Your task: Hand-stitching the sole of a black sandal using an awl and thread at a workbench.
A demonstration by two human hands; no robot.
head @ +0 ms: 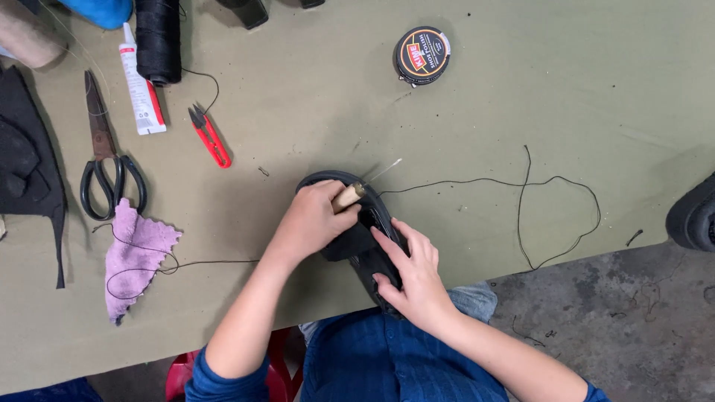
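One black rubber-soled sandal [370,246] is being held at the near edge of the olive-green cloth-covered table [521,97], directly in front of the person. The left hand [313,219] is being kept closed around one wooden-handled awl [350,196], whose thin metal needle is pointing up and to the right, past the sandal's toe end. The right hand [413,272] is being laid over the sandal's heel end, fingers spread and pressing on it, the thumb tucked at its lower edge. One long black thread [555,181] is being trailed from the sandal in a loop across the table to the right.

Along the far left, the following are being noted: one black-handled pair of scissors [106,167], one red-handled thread snipper [209,135], one white glue tube [141,85], one black thread spool [158,37] and one ragged lilac cloth scrap [134,257]. One round black polish tin [422,54] is lying well apart, at the table's far middle.
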